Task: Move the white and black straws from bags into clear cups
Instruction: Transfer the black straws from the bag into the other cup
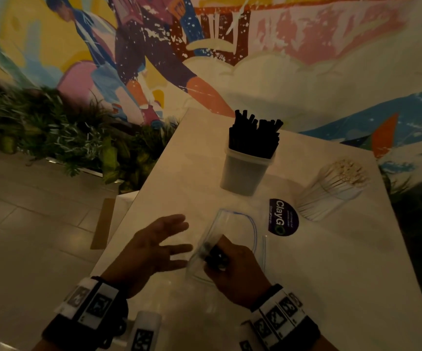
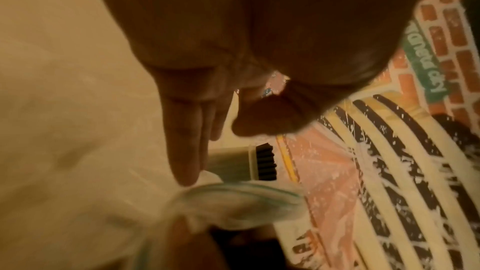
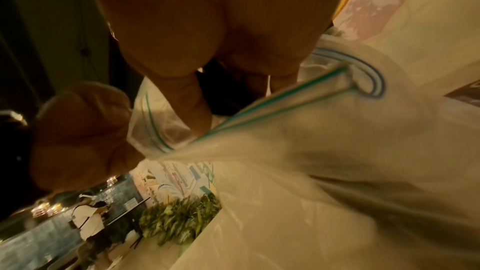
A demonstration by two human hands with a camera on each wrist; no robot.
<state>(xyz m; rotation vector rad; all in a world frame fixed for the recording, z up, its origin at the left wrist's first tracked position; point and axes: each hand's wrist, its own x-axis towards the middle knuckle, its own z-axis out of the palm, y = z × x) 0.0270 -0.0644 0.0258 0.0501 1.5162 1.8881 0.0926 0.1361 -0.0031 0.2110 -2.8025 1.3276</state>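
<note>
While the left hand point(image 1: 151, 249) is held flat and spread at lower centre, black straws point(image 1: 215, 257) inside a clear bag point(image 1: 232, 231) are gripped by the right hand point(image 1: 237, 272).

A thin, clear plastic bag point(image 1: 232, 231) with a blue zip seal lay crinkled and faintly glossy on the smooth, pale bench point(image 1: 331, 274), whose surface showed a soft sheen. The far cup point(image 1: 242, 173) looked like frosted, translucent plastic and held matt black straws point(image 1: 254, 135). At right, a clear plastic cup point(image 1: 331, 196) held pale straws point(image 1: 341, 178) of dull finish. A glossy dark round sticker point(image 1: 282, 217) lay flat on the bench.
</note>
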